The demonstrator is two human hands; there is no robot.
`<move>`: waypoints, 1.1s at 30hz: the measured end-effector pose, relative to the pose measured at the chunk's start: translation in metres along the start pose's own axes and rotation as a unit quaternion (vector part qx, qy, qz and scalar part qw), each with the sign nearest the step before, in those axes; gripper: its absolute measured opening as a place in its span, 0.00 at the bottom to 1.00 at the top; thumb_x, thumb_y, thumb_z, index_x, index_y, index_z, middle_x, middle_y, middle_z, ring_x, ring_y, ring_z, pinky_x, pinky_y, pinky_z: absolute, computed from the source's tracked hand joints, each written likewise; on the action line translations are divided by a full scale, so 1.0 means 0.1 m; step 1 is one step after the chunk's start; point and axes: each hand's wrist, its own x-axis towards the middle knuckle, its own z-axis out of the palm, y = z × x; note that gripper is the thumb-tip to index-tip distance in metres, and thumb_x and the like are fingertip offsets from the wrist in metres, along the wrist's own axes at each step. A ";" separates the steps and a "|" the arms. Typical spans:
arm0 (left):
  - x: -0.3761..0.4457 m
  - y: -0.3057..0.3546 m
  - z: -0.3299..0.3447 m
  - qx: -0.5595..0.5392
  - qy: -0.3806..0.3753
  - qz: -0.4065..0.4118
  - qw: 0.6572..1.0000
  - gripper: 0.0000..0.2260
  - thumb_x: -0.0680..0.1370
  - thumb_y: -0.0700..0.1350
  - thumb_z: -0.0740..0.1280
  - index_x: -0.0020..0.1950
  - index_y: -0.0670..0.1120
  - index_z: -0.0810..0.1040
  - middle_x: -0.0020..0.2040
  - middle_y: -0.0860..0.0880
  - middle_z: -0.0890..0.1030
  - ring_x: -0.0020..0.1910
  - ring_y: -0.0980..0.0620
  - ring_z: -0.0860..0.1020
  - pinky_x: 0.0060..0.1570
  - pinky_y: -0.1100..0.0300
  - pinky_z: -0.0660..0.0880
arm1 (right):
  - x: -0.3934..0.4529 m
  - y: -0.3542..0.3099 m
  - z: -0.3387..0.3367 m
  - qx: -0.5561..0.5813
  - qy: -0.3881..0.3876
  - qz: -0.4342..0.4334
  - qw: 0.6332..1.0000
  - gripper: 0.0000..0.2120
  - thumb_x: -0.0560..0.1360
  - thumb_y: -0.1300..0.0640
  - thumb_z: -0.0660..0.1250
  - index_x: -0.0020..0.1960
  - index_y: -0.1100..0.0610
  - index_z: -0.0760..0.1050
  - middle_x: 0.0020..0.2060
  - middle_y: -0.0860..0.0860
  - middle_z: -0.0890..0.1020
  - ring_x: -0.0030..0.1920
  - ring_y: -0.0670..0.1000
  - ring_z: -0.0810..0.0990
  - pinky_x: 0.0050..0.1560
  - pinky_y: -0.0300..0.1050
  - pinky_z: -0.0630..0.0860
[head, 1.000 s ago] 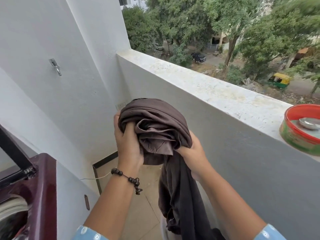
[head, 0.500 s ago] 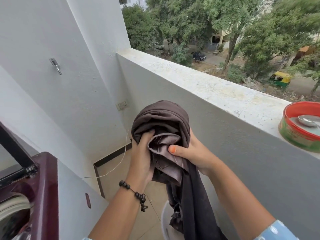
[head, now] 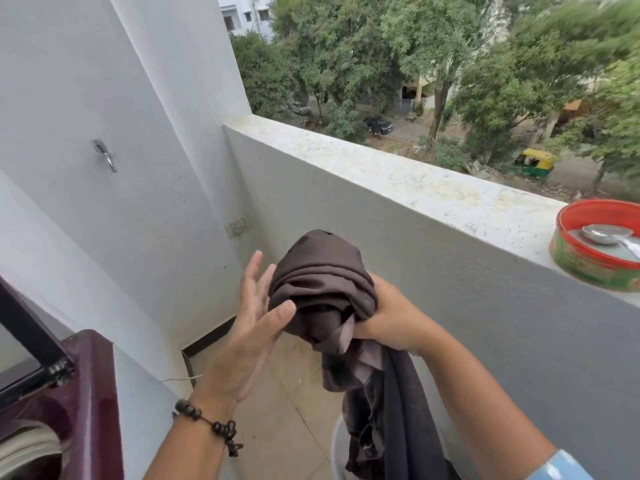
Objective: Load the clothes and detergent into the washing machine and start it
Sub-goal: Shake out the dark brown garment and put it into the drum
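Brown garment (head: 322,289) bunched mid-frame in the right hand (head: 391,317), tail hanging straight down toward the white tub (head: 337,452) below, left hand (head: 256,323) flat-fingered just beside it and nearer the maroon washing machine (head: 86,393) at lower left.

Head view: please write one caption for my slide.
Right hand grips bundled brown cloth; open left hand beside it.

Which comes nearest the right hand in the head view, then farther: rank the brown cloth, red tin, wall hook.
1. brown cloth: bunched in the right hand, its fingers curled round it.
2. red tin: to the right, on the balcony ledge.
3. wall hook: far left, high on the white wall.
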 end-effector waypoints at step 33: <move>0.51 0.22 -0.60 0.399 -0.042 0.040 0.915 0.48 0.65 0.40 0.72 0.75 0.70 0.52 0.39 0.38 0.82 0.33 0.44 0.79 0.44 0.43 0.80 | 0.27 -0.05 0.68 -0.114 0.025 0.057 0.992 0.45 0.66 0.48 0.79 0.76 0.42 0.58 0.68 0.42 0.71 0.67 0.42 0.72 0.69 0.47 0.70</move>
